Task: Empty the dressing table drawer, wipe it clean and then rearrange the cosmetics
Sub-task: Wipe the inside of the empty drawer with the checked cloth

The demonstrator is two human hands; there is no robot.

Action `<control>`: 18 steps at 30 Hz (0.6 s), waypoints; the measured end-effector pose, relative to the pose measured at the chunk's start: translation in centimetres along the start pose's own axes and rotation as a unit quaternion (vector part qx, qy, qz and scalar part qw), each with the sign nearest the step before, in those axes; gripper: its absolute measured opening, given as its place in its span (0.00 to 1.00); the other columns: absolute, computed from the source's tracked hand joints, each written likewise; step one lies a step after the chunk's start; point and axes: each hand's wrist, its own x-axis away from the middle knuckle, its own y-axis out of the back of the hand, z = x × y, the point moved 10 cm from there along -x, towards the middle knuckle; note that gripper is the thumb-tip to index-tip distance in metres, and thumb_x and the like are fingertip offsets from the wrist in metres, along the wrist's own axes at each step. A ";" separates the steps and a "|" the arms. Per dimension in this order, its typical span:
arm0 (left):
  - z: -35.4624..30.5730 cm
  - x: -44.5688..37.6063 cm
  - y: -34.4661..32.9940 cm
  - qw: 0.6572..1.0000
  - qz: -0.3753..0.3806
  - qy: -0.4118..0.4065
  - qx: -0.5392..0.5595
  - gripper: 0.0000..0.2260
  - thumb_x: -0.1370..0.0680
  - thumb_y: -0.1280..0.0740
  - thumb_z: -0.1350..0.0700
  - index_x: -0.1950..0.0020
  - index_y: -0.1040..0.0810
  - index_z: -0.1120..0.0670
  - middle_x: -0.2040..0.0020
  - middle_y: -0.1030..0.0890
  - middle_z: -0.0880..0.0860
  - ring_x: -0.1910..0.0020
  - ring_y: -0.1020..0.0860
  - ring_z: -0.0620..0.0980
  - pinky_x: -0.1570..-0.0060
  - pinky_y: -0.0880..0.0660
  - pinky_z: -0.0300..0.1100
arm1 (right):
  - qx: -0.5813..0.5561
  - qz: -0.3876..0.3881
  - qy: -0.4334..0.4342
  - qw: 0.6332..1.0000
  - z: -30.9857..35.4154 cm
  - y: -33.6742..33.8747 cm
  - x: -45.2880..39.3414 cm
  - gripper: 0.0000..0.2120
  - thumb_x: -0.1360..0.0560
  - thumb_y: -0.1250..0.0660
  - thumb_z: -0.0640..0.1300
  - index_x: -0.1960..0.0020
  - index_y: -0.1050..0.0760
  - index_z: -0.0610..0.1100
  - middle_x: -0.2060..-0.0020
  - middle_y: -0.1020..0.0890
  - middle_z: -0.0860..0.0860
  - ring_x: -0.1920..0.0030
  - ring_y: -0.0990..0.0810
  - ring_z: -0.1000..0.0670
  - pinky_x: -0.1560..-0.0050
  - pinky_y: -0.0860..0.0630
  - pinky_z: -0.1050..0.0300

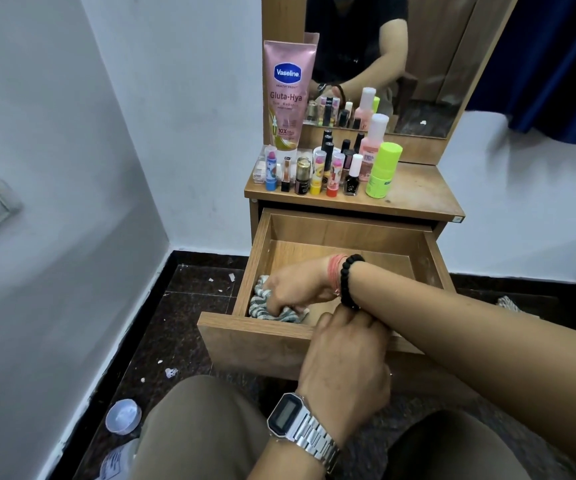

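**Wooden counter, drawer pulled out**

Counter (418,192) against a white wall: your cosmetics (328,168) stand grouped on its left half, before the mirror (428,64). Drawer (348,237) open below. Your right hand (297,285), fingers curled, presses a striped cloth (262,306) into its front-left corner. Your left hand (345,362), fingers curled, grips the drawer's front edge.

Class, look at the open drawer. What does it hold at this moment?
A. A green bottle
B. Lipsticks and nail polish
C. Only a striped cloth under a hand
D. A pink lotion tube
C: the right hand grips the striped cloth in the drawer; the cosmetics stand on the tabletop.
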 end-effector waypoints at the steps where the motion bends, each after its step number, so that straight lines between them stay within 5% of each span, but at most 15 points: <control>1: 0.0 0.0 -0.1 1.000 0.000 0.000 -0.004 0.10 0.34 0.34 0.55 0.54 0.22 0.53 0.56 0.20 0.53 0.52 0.25 0.56 0.52 0.28 0.47 | -0.006 0.063 0.037 0.997 0.0 -1.1 -0.6 0.22 0.20 0.44 0.33 0.28 0.39 0.29 0.61 0.20 0.44 0.63 0.20 0.49 0.64 0.23 0.57; 5: -0.1 0.0 0.0 1.000 0.000 -0.001 -0.002 0.12 0.31 0.35 0.55 0.49 0.23 0.52 0.51 0.22 0.53 0.48 0.27 0.55 0.47 0.29 0.49 | 0.081 -0.210 -0.138 0.965 -6.8 6.8 0.6 0.16 0.23 0.40 0.33 0.37 0.29 0.30 0.60 0.24 0.39 0.64 0.25 0.44 0.62 0.26 0.53; 8: 0.0 0.0 -0.1 1.000 0.006 -0.006 -0.002 0.13 0.29 0.39 0.54 0.45 0.29 0.50 0.46 0.26 0.49 0.45 0.31 0.53 0.43 0.33 0.48 | -0.292 -0.231 -0.026 0.928 -6.3 7.3 2.9 0.15 0.23 0.47 0.30 0.41 0.27 0.33 0.59 0.23 0.42 0.64 0.22 0.48 0.63 0.22 0.60; 10: 0.0 0.0 0.0 1.000 0.009 -0.003 0.001 0.12 0.28 0.39 0.54 0.45 0.30 0.49 0.47 0.27 0.48 0.46 0.31 0.52 0.45 0.33 0.47 | -0.363 -0.332 0.047 0.870 -5.6 10.3 5.5 0.14 0.23 0.48 0.31 0.43 0.27 0.36 0.58 0.22 0.43 0.63 0.23 0.48 0.69 0.22 0.61; 12: -0.1 -0.1 0.0 1.000 0.012 -0.005 0.008 0.12 0.28 0.39 0.54 0.45 0.30 0.50 0.47 0.27 0.48 0.47 0.32 0.52 0.46 0.33 0.47 | -0.246 -0.481 0.071 0.838 -5.4 14.2 8.9 0.14 0.23 0.47 0.30 0.45 0.25 0.36 0.59 0.22 0.43 0.63 0.23 0.46 0.70 0.23 0.59; 14: 0.0 0.0 0.0 1.000 0.010 -0.004 0.011 0.13 0.28 0.38 0.54 0.44 0.29 0.50 0.47 0.27 0.48 0.47 0.32 0.51 0.47 0.33 0.47 | -0.014 -0.554 0.062 0.830 -3.0 15.4 10.6 0.16 0.22 0.46 0.32 0.43 0.22 0.42 0.55 0.20 0.44 0.60 0.20 0.46 0.63 0.21 0.58; 16: 0.1 0.1 0.0 1.000 0.008 -0.002 0.011 0.13 0.28 0.38 0.54 0.44 0.29 0.49 0.46 0.26 0.48 0.47 0.32 0.51 0.47 0.34 0.46 | 0.217 -0.491 0.019 0.843 -0.9 14.0 8.7 0.18 0.21 0.45 0.36 0.38 0.23 0.48 0.54 0.20 0.49 0.62 0.20 0.54 0.67 0.25 0.67; 18: 0.0 0.1 0.1 1.000 0.007 -0.002 0.011 0.14 0.29 0.38 0.55 0.43 0.29 0.50 0.46 0.26 0.48 0.47 0.32 0.51 0.46 0.35 0.46 | 0.324 -0.379 -0.036 0.866 -1.4 12.4 5.8 0.16 0.21 0.44 0.40 0.38 0.22 0.48 0.54 0.20 0.51 0.65 0.25 0.58 0.68 0.31 0.69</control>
